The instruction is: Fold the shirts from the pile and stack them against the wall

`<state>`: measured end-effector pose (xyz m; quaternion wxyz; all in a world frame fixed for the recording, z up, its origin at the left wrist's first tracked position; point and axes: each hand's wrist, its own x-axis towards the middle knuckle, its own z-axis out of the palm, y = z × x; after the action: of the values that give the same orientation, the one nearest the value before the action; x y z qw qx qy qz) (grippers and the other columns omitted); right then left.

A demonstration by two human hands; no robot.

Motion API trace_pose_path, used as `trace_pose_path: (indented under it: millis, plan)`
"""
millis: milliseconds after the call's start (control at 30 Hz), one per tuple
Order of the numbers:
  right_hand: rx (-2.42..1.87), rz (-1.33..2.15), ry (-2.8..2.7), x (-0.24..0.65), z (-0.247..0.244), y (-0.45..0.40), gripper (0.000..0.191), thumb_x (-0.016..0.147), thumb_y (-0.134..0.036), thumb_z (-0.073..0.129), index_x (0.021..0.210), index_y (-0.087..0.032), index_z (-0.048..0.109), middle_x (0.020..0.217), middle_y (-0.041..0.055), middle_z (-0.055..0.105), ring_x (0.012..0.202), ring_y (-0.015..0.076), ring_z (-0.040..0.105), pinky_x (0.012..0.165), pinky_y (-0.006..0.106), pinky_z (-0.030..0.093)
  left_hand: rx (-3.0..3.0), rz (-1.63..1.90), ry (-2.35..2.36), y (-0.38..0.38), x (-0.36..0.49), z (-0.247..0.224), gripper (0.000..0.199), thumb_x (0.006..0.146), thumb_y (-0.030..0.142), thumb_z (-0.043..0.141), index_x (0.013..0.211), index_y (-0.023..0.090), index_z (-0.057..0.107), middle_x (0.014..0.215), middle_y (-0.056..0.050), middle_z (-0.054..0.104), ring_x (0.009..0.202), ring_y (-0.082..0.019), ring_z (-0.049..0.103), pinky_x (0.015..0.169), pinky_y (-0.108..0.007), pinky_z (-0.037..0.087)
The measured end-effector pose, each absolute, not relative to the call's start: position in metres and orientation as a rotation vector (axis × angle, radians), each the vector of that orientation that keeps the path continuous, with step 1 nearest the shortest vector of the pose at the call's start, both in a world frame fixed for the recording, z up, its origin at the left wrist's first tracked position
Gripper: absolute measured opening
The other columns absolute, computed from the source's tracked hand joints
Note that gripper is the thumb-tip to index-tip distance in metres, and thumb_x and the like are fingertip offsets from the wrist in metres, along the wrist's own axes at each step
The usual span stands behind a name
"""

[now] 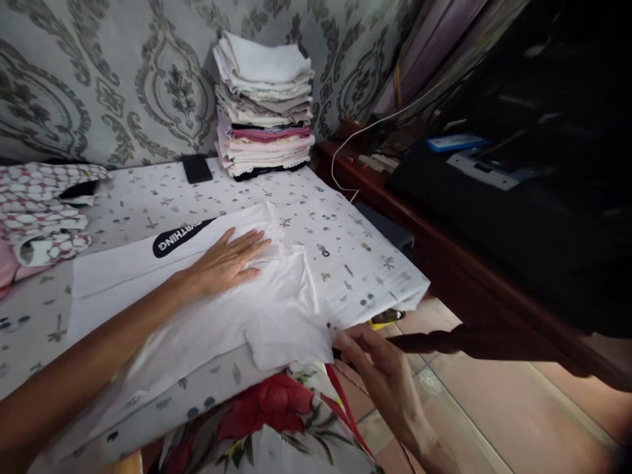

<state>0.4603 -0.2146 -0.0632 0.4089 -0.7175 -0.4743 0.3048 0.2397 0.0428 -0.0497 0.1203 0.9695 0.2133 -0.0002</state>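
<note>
A white shirt (207,316) with a dark printed label lies spread on the patterned cloth. My left hand (230,260) rests flat on it, palm down and fingers stretched apart. At the shirt's right edge, just past the corner of a sleeve-like part, my right hand (370,352) is closed with its fingers pinched together. Something small and dark shows at those fingertips, too little of it to name. Whether the right fingers also grip the shirt's edge cannot be made out.
A tall stack of folded clothes (264,105) stands against the wall, beside a black phone-like slab (196,169). Patterned garments (44,210) lie at left. A dark wooden table (469,257) with a white cable borders the right side. Floral red-and-white fabric (276,415) is below.
</note>
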Motion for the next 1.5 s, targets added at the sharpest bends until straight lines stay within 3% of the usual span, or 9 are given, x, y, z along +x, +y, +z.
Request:
trace_pose_path:
  millis: [200,367,500,633,733,833,1033,1233,1500]
  plan:
    - [-1.642,1.272,-0.943,0.439,-0.069,-0.229,0.047,0.089,-0.064,0.054,0.087,-0.02,0.072,0.081,0.0068,0.071,0.078,0.0232,0.066,0.076,0.037,0.053,2.793,-0.12,0.526,0.035,0.251,-0.054,0.062,0.103,0.052,0.032,0.158,0.027,0.02,0.168,-0.006,0.013,0.155,-0.019,0.008,0.123,-0.045,0.0]
    - [-1.535,1.302,-0.993,0.44,-0.053,-0.221,0.041,0.087,-0.057,0.063,0.07,-0.021,0.073,0.065,0.0051,0.07,0.068,0.02,0.062,0.071,0.035,0.05,2.685,-0.051,0.552,0.023,0.247,-0.044,0.06,0.102,0.05,0.039,0.155,0.025,0.027,0.166,-0.007,0.021,0.154,-0.022,0.014,0.124,-0.049,0.003]
    - [-1.427,1.357,-0.974,0.443,-0.034,-0.2,0.038,0.085,-0.055,0.066,0.069,-0.021,0.072,0.059,0.0027,0.066,0.06,0.0163,0.06,0.063,0.03,0.048,2.392,0.159,0.454,-0.017,0.237,-0.018,0.065,0.098,0.055,0.044,0.155,0.027,0.029,0.161,-0.009,0.035,0.147,-0.028,0.034,0.119,-0.046,0.03]
    - [-1.351,1.448,-0.923,0.437,-0.016,-0.168,0.044,0.081,-0.056,0.069,0.06,-0.019,0.059,0.044,-0.0059,0.046,0.038,0.0059,0.031,0.04,0.022,0.023,2.288,0.25,0.529,-0.063,0.239,-0.005,0.098,0.081,0.058,0.069,0.158,0.029,0.015,0.156,-0.015,0.042,0.136,-0.034,0.048,0.104,-0.047,0.046]
    - [-1.29,1.497,-0.989,0.436,-0.006,-0.147,0.042,0.081,-0.058,0.068,0.068,-0.018,0.063,0.043,-0.008,0.041,0.038,0.0048,0.025,0.038,0.022,0.017,2.203,0.324,0.731,-0.074,0.247,-0.006,0.077,0.089,0.04,0.061,0.155,0.027,0.024,0.126,-0.013,0.067,0.105,-0.029,0.067,0.084,-0.041,0.053]
    - [-1.316,1.365,-1.163,0.453,-0.002,-0.128,0.041,0.083,-0.058,0.064,0.075,-0.018,0.067,0.049,-0.0055,0.05,0.04,0.0057,0.035,0.041,0.021,0.026,1.996,0.359,0.834,-0.059,0.251,-0.006,0.042,0.095,0.034,0.045,0.134,0.021,0.054,0.08,-0.003,0.07,0.068,-0.019,0.064,0.064,-0.031,0.05]
    - [-1.494,1.459,-1.385,0.507,-0.021,-0.095,0.038,0.085,-0.041,0.06,0.116,-0.018,0.062,0.05,-0.0082,0.055,0.037,0.0063,0.035,0.039,0.02,0.026,1.693,0.395,0.795,-0.005,0.247,-0.007,0.036,0.088,0.046,0.057,0.108,0.017,0.065,0.082,-0.003,0.068,0.07,-0.019,0.062,0.06,-0.027,0.047]
    - [-1.528,1.554,-1.399,0.516,-0.039,-0.082,0.022,0.082,-0.033,0.061,0.098,-0.018,0.059,0.048,-0.0087,0.056,0.034,0.0053,0.038,0.039,0.019,0.029,1.531,0.408,0.813,0.024,0.253,-0.009,0.049,0.074,0.055,0.072,0.104,0.017,0.065,0.09,-0.006,0.072,0.078,-0.022,0.067,0.068,-0.031,0.052]
    - [-1.594,1.439,-1.449,0.514,-0.036,-0.076,0.003,0.08,-0.022,0.058,0.081,-0.019,0.057,0.048,-0.0079,0.056,0.032,0.0056,0.042,0.037,0.019,0.03,1.616,0.413,0.958,0.062,0.258,-0.025,0.045,0.067,0.057,0.074,0.079,0.017,0.059,0.069,0.001,0.063,0.06,-0.016,0.059,0.054,-0.026,0.044]
